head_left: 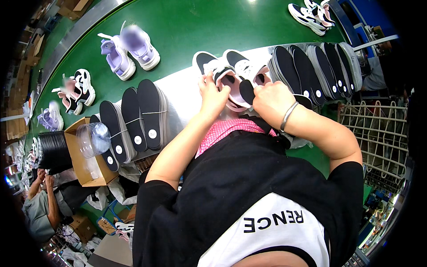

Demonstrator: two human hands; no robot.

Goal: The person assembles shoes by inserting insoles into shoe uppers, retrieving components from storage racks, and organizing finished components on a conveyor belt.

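Note:
Two black-and-white shoes with pink linings stand side by side in front of me, a left shoe (pixel 205 61) and a right shoe (pixel 238 58), toes pointing away. My left hand (pixel 214 95) is closed around the side of the left shoe's opening, thumb at the collar. In my right hand (pixel 272 100) is the end of a black insole (pixel 246 91), gripped between the fingers; it tilts over the gap between the two shoe openings. Whether its lower end touches a shoe I cannot tell. A silver bangle circles my right wrist.
Tied stacks of black insoles (pixel 152 111) stand at left, with more insole stacks (pixel 302 73) at right. Purple shoes (pixel 116 58) and other pairs rest on the green belt (pixel 187 22). A cardboard box (pixel 98 181), a wire rack (pixel 378 138) and a seated co-worker (pixel 39 213) flank me.

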